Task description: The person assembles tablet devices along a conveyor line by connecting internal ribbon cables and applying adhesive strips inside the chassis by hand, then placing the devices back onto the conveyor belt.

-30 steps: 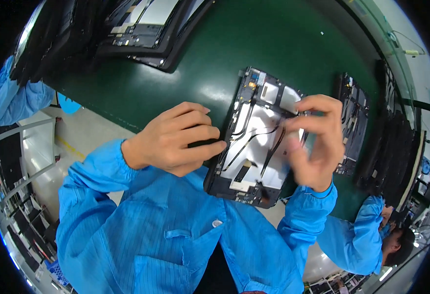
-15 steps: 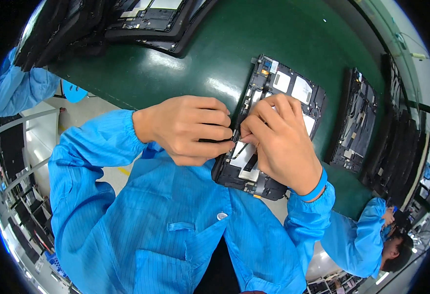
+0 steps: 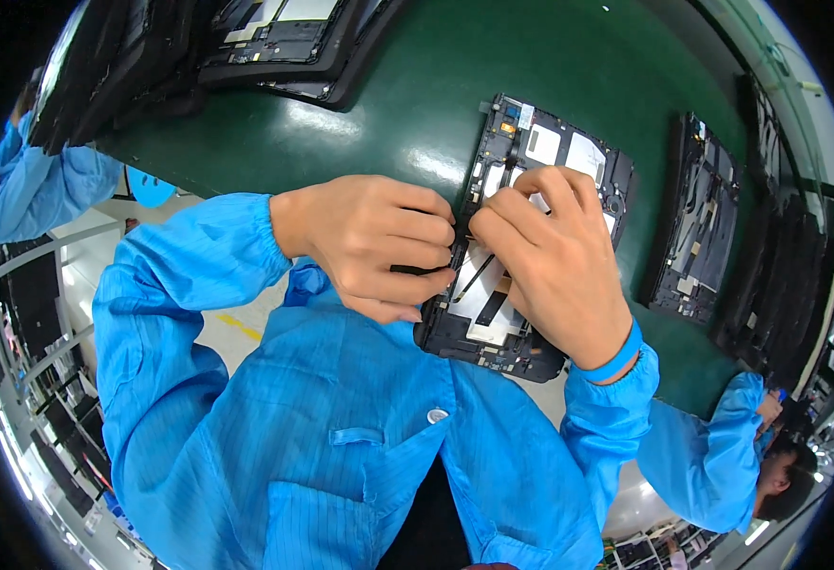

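Green matting covers the bench (image 3: 360,142) I am looking down on, with dark trays of opened devices (image 3: 274,43) stacked along its far edge and another opened unit (image 3: 697,228) lying off to my right. A co-worker's blue sleeve (image 3: 711,456) shows at the lower right, and another person in blue (image 3: 37,190) stands at the far left; neither reaches into my work.

The piece in hand is an opened tablet chassis (image 3: 531,237), a black frame with white and silver shielding inside. It lies on the mat straight ahead of me, its long axis running away from my body and leaning a little to the right, its near end overhanging the bench edge.

My left hand (image 3: 374,242) lies along the chassis's left edge, fingers curled inward and pressing on the frame, steadying it; I cannot tell whether anything is tucked under them. My right hand (image 3: 555,266) sits on top of the chassis interior, fingers drawn together in a narrow pinch at the upper middle of the board. A thin black cable (image 3: 476,275) runs diagonally out from under that hand toward the lower left. I cannot tell if the fingertips actually grip it.

The pinch point lies between the two hands, nearer the right one, which covers it directly.
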A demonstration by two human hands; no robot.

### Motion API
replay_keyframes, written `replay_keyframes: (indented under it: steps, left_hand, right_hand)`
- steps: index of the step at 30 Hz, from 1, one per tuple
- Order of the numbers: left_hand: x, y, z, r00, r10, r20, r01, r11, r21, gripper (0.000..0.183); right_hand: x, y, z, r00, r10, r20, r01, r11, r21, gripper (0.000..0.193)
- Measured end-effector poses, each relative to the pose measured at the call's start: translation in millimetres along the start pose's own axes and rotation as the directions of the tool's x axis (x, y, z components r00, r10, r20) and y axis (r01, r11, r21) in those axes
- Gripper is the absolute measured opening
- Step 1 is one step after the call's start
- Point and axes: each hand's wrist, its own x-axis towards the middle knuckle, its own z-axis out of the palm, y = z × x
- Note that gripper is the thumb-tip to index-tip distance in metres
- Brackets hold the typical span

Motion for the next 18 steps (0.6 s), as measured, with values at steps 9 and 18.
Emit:
replay_keyframes:
  steps: [9, 18]
  left_hand:
    - [1.7, -3.0, 0.0, 0.998, 0.056, 0.015, -0.056, 0.998, 0.012, 0.036]
    - [5.1, -15.4, 0.5, 1.000, 0.017, 0.002, -0.017, 1.000, 0.024, 0.032]
  right_hand:
    - [-2.1, 5.6, -0.9, 0.997, 0.022, 0.075, -0.031, 0.993, 0.118, 0.034]
    - [-4.2, 12.9, 8.3, 0.995, 0.086, -0.056, -0.078, 0.988, 0.130, 0.025]
